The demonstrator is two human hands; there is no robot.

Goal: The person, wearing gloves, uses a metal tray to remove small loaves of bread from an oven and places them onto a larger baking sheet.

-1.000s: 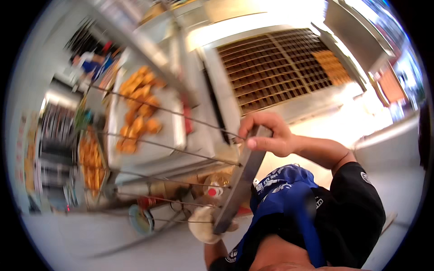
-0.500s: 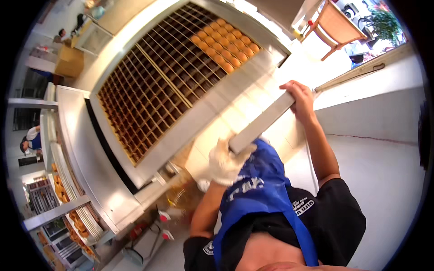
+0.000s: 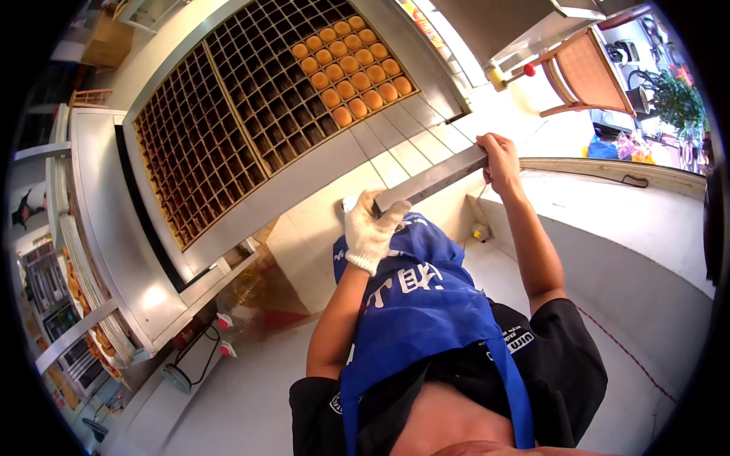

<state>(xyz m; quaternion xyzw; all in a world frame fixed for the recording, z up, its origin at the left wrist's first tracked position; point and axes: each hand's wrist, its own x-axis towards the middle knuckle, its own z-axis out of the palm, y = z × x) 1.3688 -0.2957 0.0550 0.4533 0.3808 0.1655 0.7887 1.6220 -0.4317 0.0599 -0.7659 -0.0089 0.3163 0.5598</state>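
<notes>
Blue apron (image 3: 426,304) on my chest: white printed characters across bib, just below my gloved left hand (image 3: 370,232). Small white print patch on black shirt (image 3: 521,338), right of apron strap. Narrow sign strip (image 3: 426,26) at top, along edge of grid tray, yellow and red, print too small to tell. Blue and pink bags (image 3: 616,144) far right, near potted plant, blurred. No screens visible.

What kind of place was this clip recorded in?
Probably a small bakery or snack shop. A large gridded baking mould holds golden cakes, racks of baked goods stand aside, and the person wears a blue apron.
</notes>
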